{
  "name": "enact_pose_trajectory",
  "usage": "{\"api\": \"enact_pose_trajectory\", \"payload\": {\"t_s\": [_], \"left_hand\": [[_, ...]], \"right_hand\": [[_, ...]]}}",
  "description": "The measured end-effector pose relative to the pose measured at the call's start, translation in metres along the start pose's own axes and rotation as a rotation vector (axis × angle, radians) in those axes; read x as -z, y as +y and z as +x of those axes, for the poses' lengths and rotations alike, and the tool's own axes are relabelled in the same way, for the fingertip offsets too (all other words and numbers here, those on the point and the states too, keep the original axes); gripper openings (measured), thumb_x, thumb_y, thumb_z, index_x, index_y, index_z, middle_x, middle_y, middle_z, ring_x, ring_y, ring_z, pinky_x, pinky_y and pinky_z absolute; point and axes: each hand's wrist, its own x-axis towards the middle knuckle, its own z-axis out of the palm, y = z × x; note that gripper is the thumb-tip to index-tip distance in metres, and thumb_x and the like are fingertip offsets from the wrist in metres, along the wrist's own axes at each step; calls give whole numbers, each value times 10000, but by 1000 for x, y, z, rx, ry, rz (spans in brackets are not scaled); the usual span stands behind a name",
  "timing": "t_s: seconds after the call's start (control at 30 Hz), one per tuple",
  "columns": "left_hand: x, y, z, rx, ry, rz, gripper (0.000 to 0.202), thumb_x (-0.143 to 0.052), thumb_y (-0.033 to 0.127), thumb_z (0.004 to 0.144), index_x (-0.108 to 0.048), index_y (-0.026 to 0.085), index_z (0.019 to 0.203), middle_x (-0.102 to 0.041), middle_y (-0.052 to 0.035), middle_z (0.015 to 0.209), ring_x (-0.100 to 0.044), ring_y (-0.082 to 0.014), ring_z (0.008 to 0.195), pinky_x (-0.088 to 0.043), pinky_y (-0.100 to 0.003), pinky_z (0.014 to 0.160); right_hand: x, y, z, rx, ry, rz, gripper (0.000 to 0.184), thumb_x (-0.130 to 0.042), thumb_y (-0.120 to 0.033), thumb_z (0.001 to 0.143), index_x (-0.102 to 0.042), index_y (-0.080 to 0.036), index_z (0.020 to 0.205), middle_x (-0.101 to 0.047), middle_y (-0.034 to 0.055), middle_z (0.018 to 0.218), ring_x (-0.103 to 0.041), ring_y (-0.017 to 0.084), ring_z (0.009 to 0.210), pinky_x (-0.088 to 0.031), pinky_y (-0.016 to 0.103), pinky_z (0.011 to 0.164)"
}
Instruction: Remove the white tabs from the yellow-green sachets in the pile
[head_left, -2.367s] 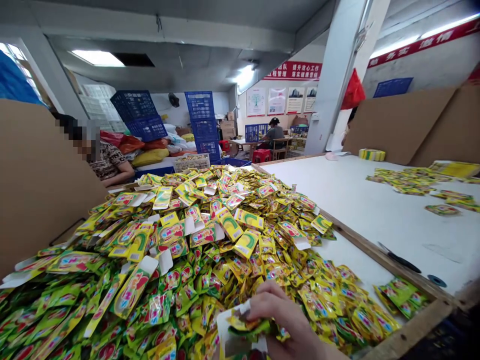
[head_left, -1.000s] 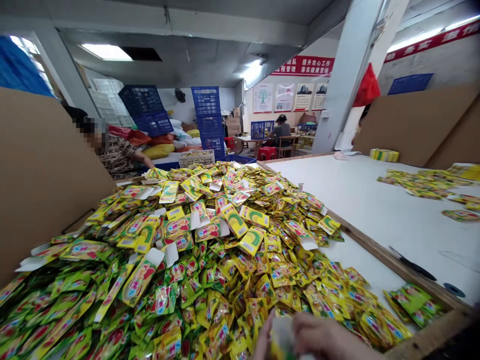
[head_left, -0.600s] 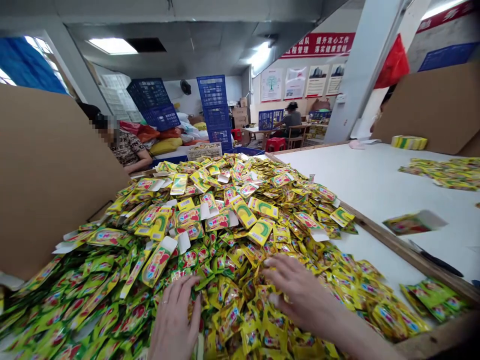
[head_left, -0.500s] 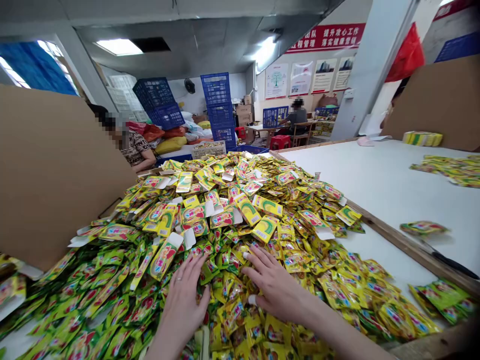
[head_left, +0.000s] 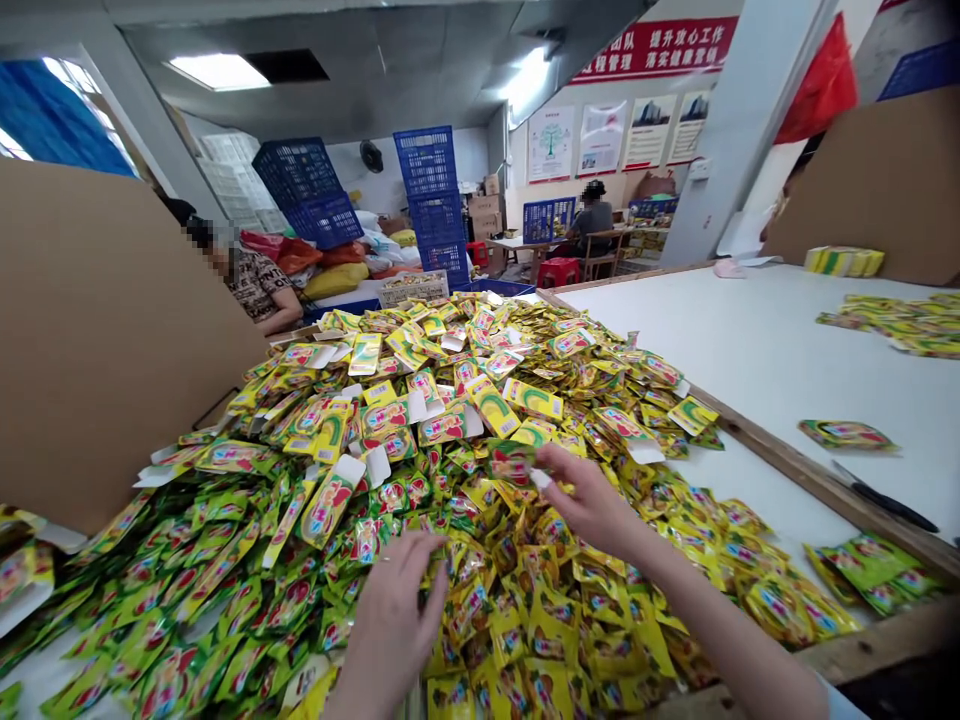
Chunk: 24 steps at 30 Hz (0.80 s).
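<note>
A big heap of small candy-like sachets and little cartons covers the white tabletop. Green sachets [head_left: 247, 590] fill the left side and yellow sachets [head_left: 555, 610] the right. Between thumb and fingers, my right hand [head_left: 585, 500] pinches a green sachet [head_left: 510, 460], raised just above the heap. My left hand [head_left: 397, 610] rests low over the line where green and yellow meet, its fingers loosely bent and the thumb apart; I see nothing in it. Printed cartons [head_left: 450, 425], several with white flaps open, lie on the heap beyond my hands.
A wooden strip [head_left: 780, 460] edges the heap on the right. Past it are a black-handled knife [head_left: 892, 505] and a single packet [head_left: 847, 434]. A cardboard sheet [head_left: 112, 340] stands at left, near a seated person [head_left: 262, 285]. Blue crates [head_left: 427, 190] are stacked behind.
My right hand has lifted from the heap, up and to the right, and now holds a green sachet. My left hand has moved slightly right and nearer to me. The view has shifted slightly.
</note>
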Motion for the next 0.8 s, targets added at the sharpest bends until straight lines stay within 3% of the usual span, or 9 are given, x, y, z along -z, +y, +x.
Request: {"api": "enact_pose_trajectory", "payload": {"t_s": [0.1, 0.17, 0.27, 0.4, 0.47, 0.6, 0.73, 0.8], "left_hand": [[-14, 12, -12, 92, -197, 13, 319, -435, 395, 843, -526, 200, 1080, -612, -96, 988, -558, -275, 936, -438, -415, 801], [-21, 16, -18, 185, -219, 1, 356, -474, 420, 816, -526, 193, 1085, -624, -105, 967, -560, -300, 924, -440, -423, 772], [-22, 18, -18, 233, -196, -148, 240, -476, 379, 822, -564, 206, 962, -622, -79, 905, -570, -261, 884, -443, -372, 764], [-8, 20, -8, 242, -179, -428, 217, -441, 357, 850, -596, 206, 837, -597, -45, 829, -577, -190, 767, -449, -275, 681], [-1, 21, -4, 235, -187, -575, 212, -473, 349, 835, -622, 199, 825, -597, -40, 814, -582, -176, 735, -453, -249, 651], [4, 24, -4, 262, -183, -747, 260, -485, 369, 826, -666, 185, 866, -616, -54, 832, -587, -189, 808, -470, -255, 722], [-2, 27, -11, 412, -124, -932, 347, -526, 455, 786, -642, 204, 997, -601, -67, 994, -566, -204, 909, -496, -234, 675], [-7, 30, -15, 434, -86, -996, 388, -617, 417, 728, -605, 216, 1060, -583, -47, 949, -569, -180, 861, -487, -204, 645]], "right_hand": [[13, 2, -32, -190, 1, 491, 134, -412, -305, 882, -457, -190, 933, -540, 20, 829, -534, 149, 723, -491, 276, 614], [13, -2, -50, -265, -77, 639, 162, -435, -336, 878, -461, -193, 951, -542, 21, 850, -543, 148, 753, -492, 277, 645], [7, -14, -64, -230, -251, 560, 128, -476, -299, 866, -522, -190, 913, -549, 43, 961, -540, 165, 895, -454, 314, 801], [-10, -26, -64, -117, -394, 338, 90, -488, -213, 845, -565, -202, 889, -507, 64, 1181, -433, 205, 1145, -346, 360, 958], [-20, -27, -62, -110, -389, 276, 131, -480, -169, 829, -561, -206, 925, -536, 57, 1145, -459, 198, 1110, -358, 345, 940], [-34, -24, -62, -165, -385, 163, 171, -443, -122, 812, -552, -202, 916, -579, 14, 868, -526, 156, 808, -428, 267, 737], [-34, -24, -67, -173, -352, 133, 119, -453, -142, 821, -535, -205, 879, -554, 8, 846, -499, 156, 793, -402, 267, 719], [-35, -25, -68, -203, -298, 226, 80, -465, -170, 834, -512, -207, 887, -542, 4, 835, -493, 151, 780, -401, 263, 702]]}}
